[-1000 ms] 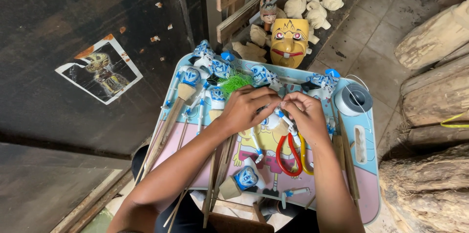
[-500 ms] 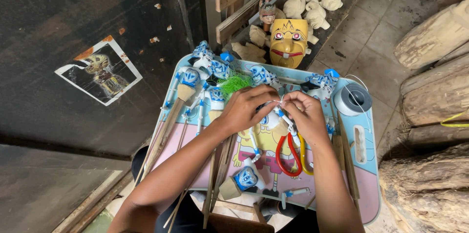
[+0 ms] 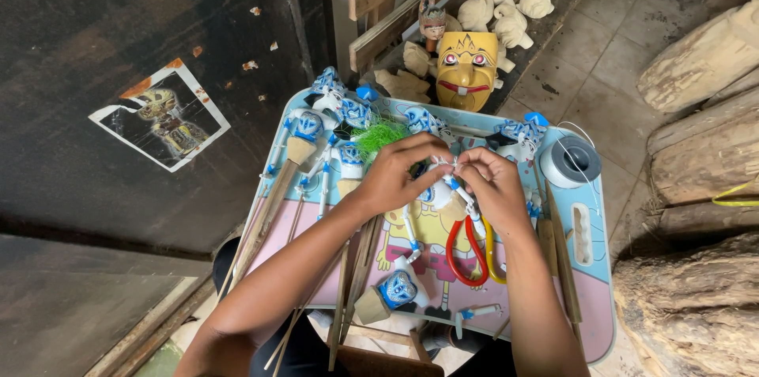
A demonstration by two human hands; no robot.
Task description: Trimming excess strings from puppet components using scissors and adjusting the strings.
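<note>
Small puppet, mostly hidden by fingers

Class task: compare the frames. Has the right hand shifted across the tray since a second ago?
No. The right hand stays just above the red scissors, its fingers meeting the left hand as before, by the green tuft.

Yellow mask — red-handled scissors
</note>
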